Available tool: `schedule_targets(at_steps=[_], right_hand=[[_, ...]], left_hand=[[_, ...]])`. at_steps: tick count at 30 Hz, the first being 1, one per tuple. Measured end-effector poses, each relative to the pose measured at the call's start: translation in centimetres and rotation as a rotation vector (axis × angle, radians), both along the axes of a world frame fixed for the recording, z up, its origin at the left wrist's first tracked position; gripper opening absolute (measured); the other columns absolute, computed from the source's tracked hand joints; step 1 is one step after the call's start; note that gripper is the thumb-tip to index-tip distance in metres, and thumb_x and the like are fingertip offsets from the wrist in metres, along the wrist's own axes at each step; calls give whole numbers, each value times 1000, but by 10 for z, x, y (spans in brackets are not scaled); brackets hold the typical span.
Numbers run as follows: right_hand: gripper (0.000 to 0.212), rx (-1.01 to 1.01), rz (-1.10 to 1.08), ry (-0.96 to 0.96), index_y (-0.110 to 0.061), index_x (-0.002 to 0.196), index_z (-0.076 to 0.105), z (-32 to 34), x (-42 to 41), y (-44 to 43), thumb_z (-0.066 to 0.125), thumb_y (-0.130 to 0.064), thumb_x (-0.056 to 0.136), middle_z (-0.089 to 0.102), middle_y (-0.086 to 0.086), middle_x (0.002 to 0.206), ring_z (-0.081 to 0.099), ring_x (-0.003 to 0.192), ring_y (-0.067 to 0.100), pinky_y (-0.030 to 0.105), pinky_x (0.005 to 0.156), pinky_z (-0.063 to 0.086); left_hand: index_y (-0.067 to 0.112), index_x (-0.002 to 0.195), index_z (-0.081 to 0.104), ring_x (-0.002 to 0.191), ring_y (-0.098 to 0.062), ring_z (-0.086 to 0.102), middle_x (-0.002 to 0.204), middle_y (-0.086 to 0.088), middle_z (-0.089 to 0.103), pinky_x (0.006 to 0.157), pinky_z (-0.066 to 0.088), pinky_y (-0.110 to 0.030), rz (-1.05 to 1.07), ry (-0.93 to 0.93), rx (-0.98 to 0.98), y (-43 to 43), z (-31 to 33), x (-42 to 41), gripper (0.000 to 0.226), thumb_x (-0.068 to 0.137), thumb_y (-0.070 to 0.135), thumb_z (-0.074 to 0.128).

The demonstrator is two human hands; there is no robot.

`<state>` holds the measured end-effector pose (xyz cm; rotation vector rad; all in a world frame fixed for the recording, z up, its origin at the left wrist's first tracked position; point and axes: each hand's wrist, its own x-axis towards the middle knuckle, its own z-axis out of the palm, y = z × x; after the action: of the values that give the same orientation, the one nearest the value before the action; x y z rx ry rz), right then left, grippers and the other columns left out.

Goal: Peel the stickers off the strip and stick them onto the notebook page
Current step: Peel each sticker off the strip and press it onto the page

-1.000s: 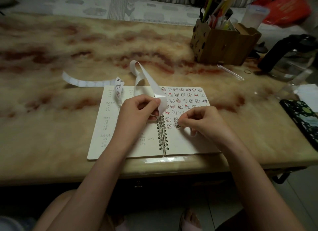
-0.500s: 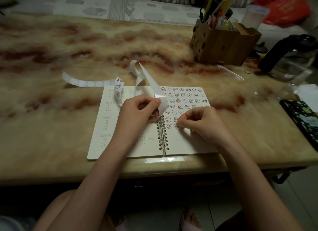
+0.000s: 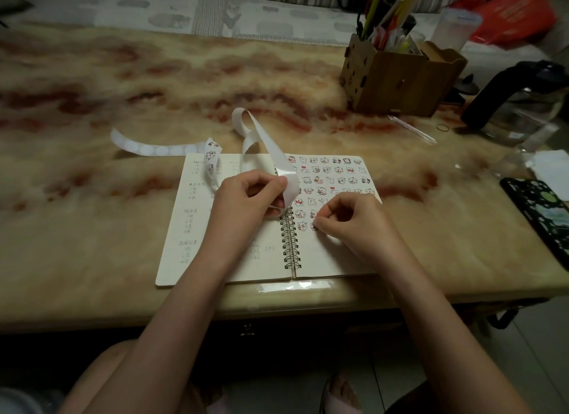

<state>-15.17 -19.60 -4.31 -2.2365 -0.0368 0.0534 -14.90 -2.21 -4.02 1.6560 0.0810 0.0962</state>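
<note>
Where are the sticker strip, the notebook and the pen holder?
sticker strip [image 3: 271, 148]: head view, on the white band rising behind the left hand.
notebook [image 3: 332, 259]: head view, on the bare lower right page.
pen holder [image 3: 397, 80]: head view, on its wooden front wall.

Table [image 3: 92, 228]: beige stone, veined with cloudy red-brown streaks.
Strip [image 3: 271, 148]: white and glossy; faint pale circles are seen along the left part, and small black-and-white cartoon figures with red touches on the hanging end.
Notebook [image 3: 323, 256]: cream pages, dark metal spiral; the left page is marked with faint pencil writing.
Stickers [image 3: 326, 179]: rows of white cartoon figures outlined in black, with red accents.
Organiser [image 3: 397, 80]: brown wood, dotted with dark round holes.
Pens [image 3: 372, 10]: yellow-green, red and yellow.
Bag [image 3: 514, 13]: red.
Phone case [image 3: 542, 210]: black, patterned with pale green dots.
</note>
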Motion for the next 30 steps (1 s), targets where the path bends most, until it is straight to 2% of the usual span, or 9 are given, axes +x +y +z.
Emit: schedule_targets(at_steps=[5,9,11,15,18,21,25,28,30], right_hand=[[18,45,-26,-3,-16,82,62,-3,3,-4,78,-15,73,54,-5,60,47,54,8,30,62,41],[12,5,-25,-26,-19,79,61,-3,5,-5,70,-11,79,55,-5,65,47,55,7,26,64,41],[11,25,-34,-27,-18,79,62,-3,5,-4,72,-16,79,56,-5,66,47,55,6,26,63,40],[25,18,-56,-12,-15,81,61,-3,3,0,81,-27,71,55,-5,64,47,54,7,30,62,42],[15,-54,-52,-43,-15,82,62,-3,4,0,75,-22,78,57,-4,67,47,58,6,29,63,41],[7,-71,-55,-63,-17,83,62,-3,4,-1,69,-17,82,57,-7,69,48,59,4,22,60,39],[5,115,-86,-180,-18,82,64,1,4,2,65,-19,86,65,-4,75,53,57,9,23,57,41],[5,309,-15,-260,-17,88,66,11,1,9,68,-20,85,69,-5,86,61,73,5,17,62,45],[13,381,66,-266,-15,92,65,14,-2,14,73,-13,81,71,-4,90,65,84,8,21,73,49]], left_hand=[[9,81,71,64,-8,65,69,-5,68,70,60,-29,-3,5,1,0,0,0,14,90,18,64],[8,82,71,63,-7,65,69,-6,68,69,60,-27,-2,7,-2,-1,1,0,14,90,17,64],[8,83,71,63,-8,65,70,-7,69,69,60,-27,3,8,0,0,1,0,14,90,18,64],[5,86,71,62,-9,65,67,-4,68,69,60,-28,1,4,-9,0,2,-1,15,90,18,63],[8,85,70,60,-8,65,62,4,66,72,60,-31,-9,0,-20,0,2,-1,15,90,19,63],[8,84,70,59,-10,65,62,4,66,73,59,-35,-6,-8,-30,1,2,0,15,91,20,62],[9,88,69,59,-11,64,67,-1,69,68,58,-29,5,-11,-81,0,5,0,13,92,19,61],[10,87,68,56,-8,64,64,2,69,58,55,-20,-9,-3,-150,-1,8,-1,12,92,17,60],[12,85,68,56,-7,64,62,3,68,56,52,-16,-19,-12,-169,-2,9,-1,12,92,17,60]])
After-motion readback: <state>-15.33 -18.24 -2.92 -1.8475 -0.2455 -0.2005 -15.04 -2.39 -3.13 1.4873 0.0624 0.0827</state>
